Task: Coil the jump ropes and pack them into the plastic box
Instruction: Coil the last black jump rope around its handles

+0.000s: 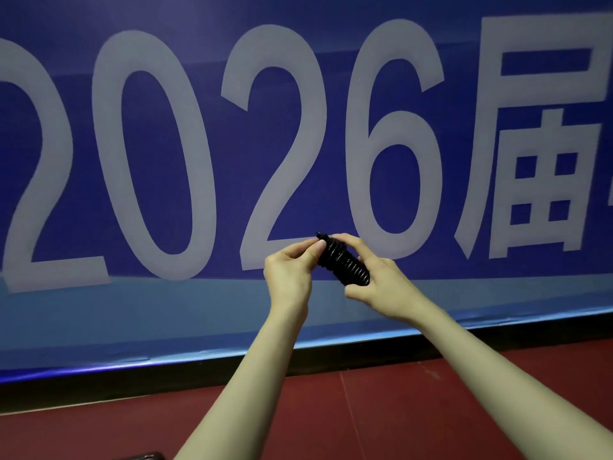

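A black jump rope (pixel 345 263) is wound into a tight, short bundle of several turns and held up in front of the blue banner. My right hand (pixel 378 280) grips the bundle from the right, fingers curled round its lower end and forefinger over its top. My left hand (pixel 292 267) pinches the rope's loose end at the top of the bundle between thumb and fingers. The plastic box is not in view.
A large blue banner (pixel 199 161) with white "2026" lettering fills the wall ahead. Below it runs a black skirting strip (pixel 132 383), then a dark red floor (pixel 331 419). A dark object's edge (pixel 146 456) shows at the bottom.
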A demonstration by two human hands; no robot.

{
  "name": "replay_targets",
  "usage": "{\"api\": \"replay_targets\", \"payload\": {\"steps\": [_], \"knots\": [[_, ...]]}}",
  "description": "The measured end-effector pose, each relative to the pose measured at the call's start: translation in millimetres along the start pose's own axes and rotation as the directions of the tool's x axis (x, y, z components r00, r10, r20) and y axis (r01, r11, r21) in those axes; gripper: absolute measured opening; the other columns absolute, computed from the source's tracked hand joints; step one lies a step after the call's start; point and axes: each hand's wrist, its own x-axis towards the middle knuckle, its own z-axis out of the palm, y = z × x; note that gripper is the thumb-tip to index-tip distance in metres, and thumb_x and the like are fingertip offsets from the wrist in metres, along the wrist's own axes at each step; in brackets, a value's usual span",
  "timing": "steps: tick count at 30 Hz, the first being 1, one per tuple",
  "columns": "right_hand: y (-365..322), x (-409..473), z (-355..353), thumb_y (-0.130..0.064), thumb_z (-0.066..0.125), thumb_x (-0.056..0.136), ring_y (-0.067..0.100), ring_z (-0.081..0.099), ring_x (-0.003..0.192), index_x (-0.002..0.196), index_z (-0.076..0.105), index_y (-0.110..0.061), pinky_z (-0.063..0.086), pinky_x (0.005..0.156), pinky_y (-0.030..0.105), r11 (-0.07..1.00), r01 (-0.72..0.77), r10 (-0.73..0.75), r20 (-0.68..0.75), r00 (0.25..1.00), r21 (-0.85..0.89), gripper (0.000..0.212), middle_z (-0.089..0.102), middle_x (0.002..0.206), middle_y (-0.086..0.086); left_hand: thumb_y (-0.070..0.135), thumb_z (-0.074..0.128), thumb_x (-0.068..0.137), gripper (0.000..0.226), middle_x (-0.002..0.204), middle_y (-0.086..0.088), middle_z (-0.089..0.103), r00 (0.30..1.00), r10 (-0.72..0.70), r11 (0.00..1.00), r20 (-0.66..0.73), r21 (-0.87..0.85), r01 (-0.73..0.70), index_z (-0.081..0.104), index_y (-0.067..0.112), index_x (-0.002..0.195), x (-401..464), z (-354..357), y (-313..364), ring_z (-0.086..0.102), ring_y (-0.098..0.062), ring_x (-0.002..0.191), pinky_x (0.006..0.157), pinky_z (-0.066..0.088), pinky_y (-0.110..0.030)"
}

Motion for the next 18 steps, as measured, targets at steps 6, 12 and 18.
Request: {"api": "replay_targets", "payload": {"steps": [6,12,18], "knots": [[4.1,-14.1,12.3,0.006,0.058,0.082,0.02,0.06,0.064,0.137,0.033,-0.061,0.056,0.061,0.04,0.929,-0.095,0.073,0.073,0.995,0.358,0.09,0.061,0.092,0.008,0.008,0.06,0.092,0.022,0.104,-0.004,0.074,0.988,0.018,0.998,0.152,-0.062,-0.009,0.069,0.006,0.112,-12.9,-15.1,-10.7,0.069,-0.012,0.099,0.089,0.051,-0.02],[-15.6,-23.8,19.2,0.009,0.059,0.081,0.023,0.059,0.063,0.118,0.048,-0.061,0.057,0.065,0.047,0.883,-0.103,0.053,0.121,0.991,0.459,0.08,0.059,0.084,0.01,0.002,0.058,0.093,0.027,0.104,-0.005,0.074,0.983,0.084,0.995,0.162,-0.073,-0.072,0.065,0.005,0.119,-20.7,-41.0,-7.9,0.07,-0.013,0.091,0.08,0.052,-0.017],[-32.4,-26.8,21.6,0.01,0.06,0.081,0.027,0.06,0.064,0.119,0.05,-0.054,0.054,0.054,0.035,0.778,-0.134,0.015,0.194,0.981,0.614,0.075,0.057,0.085,0.016,0.012,0.063,0.088,0.015,0.093,-0.004,0.074,0.989,0.08,0.97,0.122,-0.238,-0.049,0.07,0.007,0.101,-16.8,-47.5,-0.6,0.067,-0.012,0.085,0.083,0.053,-0.022]]}}
